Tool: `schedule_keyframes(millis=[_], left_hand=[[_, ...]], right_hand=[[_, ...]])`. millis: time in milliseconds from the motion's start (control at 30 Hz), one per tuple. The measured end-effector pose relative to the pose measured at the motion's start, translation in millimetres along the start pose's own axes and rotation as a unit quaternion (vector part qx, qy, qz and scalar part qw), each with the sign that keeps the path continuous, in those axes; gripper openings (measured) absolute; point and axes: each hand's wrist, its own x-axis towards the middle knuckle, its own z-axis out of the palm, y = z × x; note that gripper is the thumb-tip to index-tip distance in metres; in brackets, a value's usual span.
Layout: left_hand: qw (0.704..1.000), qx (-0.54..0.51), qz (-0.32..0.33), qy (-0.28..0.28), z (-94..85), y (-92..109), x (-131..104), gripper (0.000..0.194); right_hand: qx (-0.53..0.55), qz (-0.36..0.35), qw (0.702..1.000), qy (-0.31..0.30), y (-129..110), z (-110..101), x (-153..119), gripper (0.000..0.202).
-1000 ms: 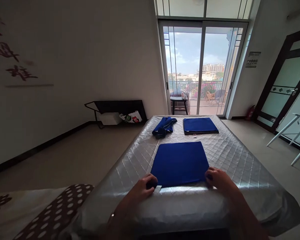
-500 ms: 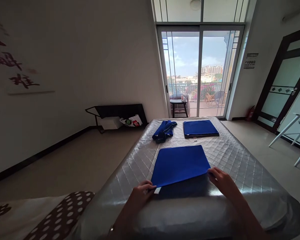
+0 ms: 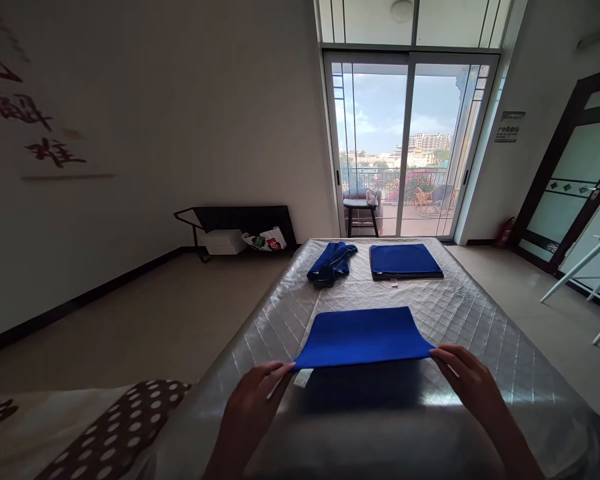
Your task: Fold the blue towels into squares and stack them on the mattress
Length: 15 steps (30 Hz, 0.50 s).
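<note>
A flat blue fabric panel [image 3: 363, 337] spans the space between my two hands, its near edge raised off the bed and its far edge low over the quilted surface. My left hand [image 3: 260, 393] pinches the near left corner, where a white tag [image 3: 303, 378] hangs. The near right corner is pinched by my right hand [image 3: 463, 370]. Farther back lie a crumpled blue cloth item [image 3: 331, 265] with dark trim, and a flat blue piece with a dark underside [image 3: 406, 260].
Everything lies on a silvery quilted mattress [image 3: 460, 313]. Polka-dot bedding [image 3: 125, 427] is at the lower left. A low black rack [image 3: 245, 217] stands by the left wall, and a white-legged table [image 3: 575, 273] is on the right. Sliding glass doors [image 3: 408, 133] are beyond the bed.
The panel's near edge has been raised and pulled level and taut. My left hand has moved left and up; my right hand has shifted slightly right. The view has turned a little left.
</note>
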Motion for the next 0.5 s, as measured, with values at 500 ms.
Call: schedule_keyframes(millis=[500], left_hand=[[0.998,-0.041,0.045,-0.001,-52.9,23.5,95.5,0.028]], right_hand=[[-0.133,-0.032,0.989,0.054,24.5,-108.8,29.8,0.036]])
